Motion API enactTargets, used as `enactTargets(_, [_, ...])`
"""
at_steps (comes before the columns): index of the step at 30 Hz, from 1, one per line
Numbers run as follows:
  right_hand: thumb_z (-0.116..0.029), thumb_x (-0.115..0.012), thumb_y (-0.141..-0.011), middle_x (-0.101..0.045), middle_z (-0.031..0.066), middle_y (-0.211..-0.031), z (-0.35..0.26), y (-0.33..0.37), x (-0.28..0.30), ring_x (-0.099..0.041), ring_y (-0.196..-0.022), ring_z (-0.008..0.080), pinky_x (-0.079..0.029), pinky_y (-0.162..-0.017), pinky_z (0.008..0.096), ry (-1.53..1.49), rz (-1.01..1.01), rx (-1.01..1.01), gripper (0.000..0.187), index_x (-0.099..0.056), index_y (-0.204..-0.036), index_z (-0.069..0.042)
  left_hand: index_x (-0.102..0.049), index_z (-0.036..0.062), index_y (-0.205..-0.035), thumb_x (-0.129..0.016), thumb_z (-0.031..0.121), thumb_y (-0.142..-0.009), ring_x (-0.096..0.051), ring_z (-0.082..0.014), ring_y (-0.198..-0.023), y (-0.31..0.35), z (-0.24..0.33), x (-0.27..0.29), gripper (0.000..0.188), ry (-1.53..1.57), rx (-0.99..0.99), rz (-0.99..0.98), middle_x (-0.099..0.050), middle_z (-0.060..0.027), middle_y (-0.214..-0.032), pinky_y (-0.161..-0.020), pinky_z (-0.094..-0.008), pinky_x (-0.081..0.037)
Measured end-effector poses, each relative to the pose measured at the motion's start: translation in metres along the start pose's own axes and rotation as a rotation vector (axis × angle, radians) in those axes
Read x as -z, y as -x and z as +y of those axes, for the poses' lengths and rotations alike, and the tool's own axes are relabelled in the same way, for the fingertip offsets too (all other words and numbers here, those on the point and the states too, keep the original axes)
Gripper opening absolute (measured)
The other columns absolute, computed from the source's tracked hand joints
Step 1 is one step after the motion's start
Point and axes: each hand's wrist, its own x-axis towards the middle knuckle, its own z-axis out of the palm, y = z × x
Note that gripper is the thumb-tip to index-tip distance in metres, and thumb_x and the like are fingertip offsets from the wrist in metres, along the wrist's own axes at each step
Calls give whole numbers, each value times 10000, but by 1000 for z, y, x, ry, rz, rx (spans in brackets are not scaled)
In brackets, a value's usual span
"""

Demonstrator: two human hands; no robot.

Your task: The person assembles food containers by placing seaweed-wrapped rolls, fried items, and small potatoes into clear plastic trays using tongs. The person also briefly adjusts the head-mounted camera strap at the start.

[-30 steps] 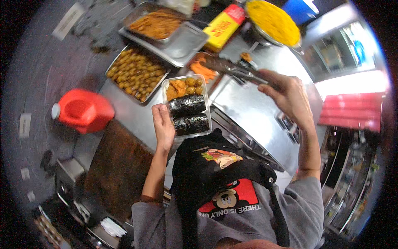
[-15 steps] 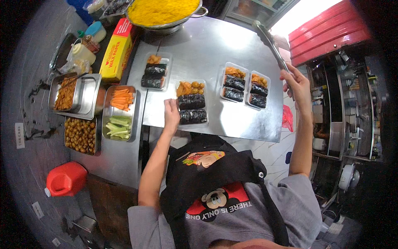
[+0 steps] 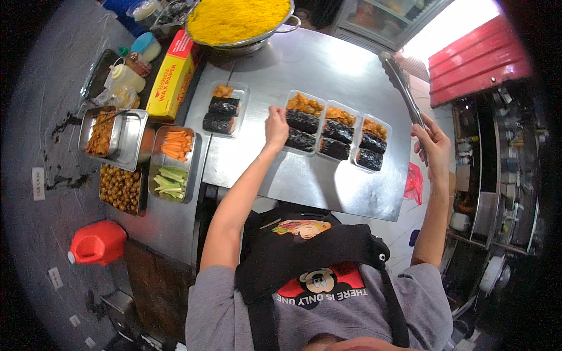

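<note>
My left hand (image 3: 277, 127), fingers curled, is at the left edge of a clear plastic food tray (image 3: 302, 149) and grips its rim. Inside that tray are two seaweed-wrapped rolls (image 3: 302, 121) with an orange-brown side dish and small brown balls above them. Raised at the table's right side, my right hand (image 3: 432, 141) is closed around metal tongs (image 3: 404, 88), which point away with nothing in them. Two similar filled trays (image 3: 336, 130) (image 3: 372, 143) stand just right of the gripped one. Farther left sits another tray (image 3: 224, 109) with two rolls and a little orange side dish.
Left are metal pans of carrot sticks (image 3: 175, 144), cucumber strips (image 3: 171, 181), brown balls (image 3: 120, 188) and an orange-brown side dish (image 3: 100, 134). A yellow wax paper box (image 3: 170, 82) and a colander of yellow rice (image 3: 237, 20) stand behind. A red jug (image 3: 98, 241) is lower left.
My left hand has moved the tray right and away, up beside the two trays on the right. My right hand, still holding the tongs, sits slightly lower in view. The whole view has shifted somewhat.
</note>
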Motion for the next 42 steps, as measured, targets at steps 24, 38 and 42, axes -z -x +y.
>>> enactTargets(24, [-118,-683,-867,-612,11,-825,-64,1,-112,-492,-541,32,-343,-457,180,90,-337,233,504,-515,-1331,-15,-419,-115,-1139,-405,270,-952,-598,-507,-933,-117,-131,167,428,-226,47,-7,-612,-362,-958,-847,-537,-467])
enactTargets(38, [-147,-699,-819,-677,150,-968,-219,150,-349,-694,-756,256,-536,-659,321,567,-730,1120,480,-538,-1268,-94,-438,-11,-1068,-445,286,-975,-553,-500,-964,51,-102,224,312,308,-108,232,-569,-323,-1028,-807,-525,-444])
enactTargets(42, [-224,-665,-821,-680,140,-926,-218,178,-422,-669,-693,321,-525,-596,412,836,-722,1318,378,-581,-1158,-76,-455,-7,-1013,-434,316,-1003,-593,-376,-910,146,-98,302,323,259,294,226,-585,-234,-930,-809,-441,-448])
